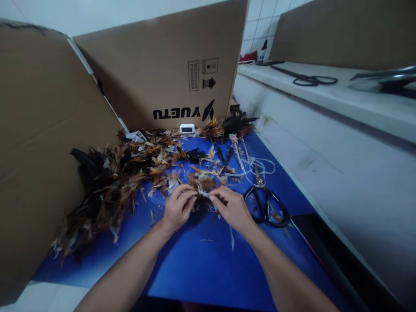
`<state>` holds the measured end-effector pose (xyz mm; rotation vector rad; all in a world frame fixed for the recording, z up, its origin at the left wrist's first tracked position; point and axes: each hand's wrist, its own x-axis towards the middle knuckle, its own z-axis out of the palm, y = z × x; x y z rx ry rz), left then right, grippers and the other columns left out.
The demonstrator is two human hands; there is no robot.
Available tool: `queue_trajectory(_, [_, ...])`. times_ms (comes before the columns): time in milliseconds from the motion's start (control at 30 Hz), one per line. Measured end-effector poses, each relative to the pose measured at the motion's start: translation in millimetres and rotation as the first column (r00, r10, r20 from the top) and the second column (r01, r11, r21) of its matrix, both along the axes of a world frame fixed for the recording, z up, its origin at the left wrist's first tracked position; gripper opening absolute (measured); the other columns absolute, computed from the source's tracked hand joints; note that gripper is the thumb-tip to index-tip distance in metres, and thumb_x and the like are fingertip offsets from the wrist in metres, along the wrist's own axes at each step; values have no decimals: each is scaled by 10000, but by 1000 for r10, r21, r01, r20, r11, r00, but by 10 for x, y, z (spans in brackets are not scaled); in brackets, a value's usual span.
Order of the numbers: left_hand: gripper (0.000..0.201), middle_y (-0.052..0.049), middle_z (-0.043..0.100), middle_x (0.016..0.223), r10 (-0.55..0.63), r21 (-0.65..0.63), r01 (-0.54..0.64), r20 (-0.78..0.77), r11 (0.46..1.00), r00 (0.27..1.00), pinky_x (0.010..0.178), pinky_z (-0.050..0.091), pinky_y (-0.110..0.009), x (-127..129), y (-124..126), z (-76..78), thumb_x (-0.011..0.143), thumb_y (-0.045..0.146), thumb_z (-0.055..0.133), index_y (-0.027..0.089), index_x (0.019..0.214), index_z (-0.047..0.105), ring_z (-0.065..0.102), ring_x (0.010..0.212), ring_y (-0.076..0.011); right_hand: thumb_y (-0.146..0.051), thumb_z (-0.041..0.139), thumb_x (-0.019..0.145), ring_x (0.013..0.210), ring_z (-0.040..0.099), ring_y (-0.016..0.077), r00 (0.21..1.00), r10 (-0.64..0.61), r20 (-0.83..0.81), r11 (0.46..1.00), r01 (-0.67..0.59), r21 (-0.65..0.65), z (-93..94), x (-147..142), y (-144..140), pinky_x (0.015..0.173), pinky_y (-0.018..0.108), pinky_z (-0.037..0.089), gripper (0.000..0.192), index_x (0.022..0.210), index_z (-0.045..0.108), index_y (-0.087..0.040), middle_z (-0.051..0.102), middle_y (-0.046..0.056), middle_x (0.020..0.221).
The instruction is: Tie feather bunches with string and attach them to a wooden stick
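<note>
Both hands meet over the middle of the blue tabletop (208, 260), pinching a small tuft of brown and white feathers (203, 182). My left hand (178, 206) grips the tuft's left side between thumb and fingertips. From the right, my right hand (232, 207) pinches its pale, whitish end. Some thin reddish strands show beneath the tuft, too small to make out. Loose feathers (156, 160) in brown, black and white lie just beyond the fingers. To the right of my right hand rest black-handled scissors (268, 212), their blades partly under clear string (260, 167).
A heap of feathers (110, 182) spreads along the left, against cardboard panels (156, 65). At the back stands a small white digital display (187, 128). A dark flat object (325, 242) lies at the right edge. More scissors (312, 80) lie on the white ledge (344, 95).
</note>
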<state>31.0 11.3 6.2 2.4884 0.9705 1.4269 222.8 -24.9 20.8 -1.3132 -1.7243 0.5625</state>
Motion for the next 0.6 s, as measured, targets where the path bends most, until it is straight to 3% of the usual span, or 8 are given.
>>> queue_trajectory(233, [231, -62, 621, 962, -84, -19, 82, -132, 996, 988, 740, 497, -236, -24, 9, -58, 841, 173, 501, 197, 1050, 596, 594, 861, -123, -200, 490, 823, 624, 514, 116, 995, 100, 12, 993, -99, -65, 3, -49, -15, 603, 244, 382, 130, 765, 606, -199, 568, -14, 698])
queue_trajectory(600, [217, -56, 633, 826, -121, -148, 94, -183, 985, 976, 675, 459, -229, 11, 4, -100, 884, 249, 418, 186, 910, 623, 582, 759, -119, -280, 510, 792, 549, 489, 102, 968, 72, -239, 959, -133, -249, -7, -33, 6, 522, 226, 401, 141, 743, 586, -171, 531, -32, 598])
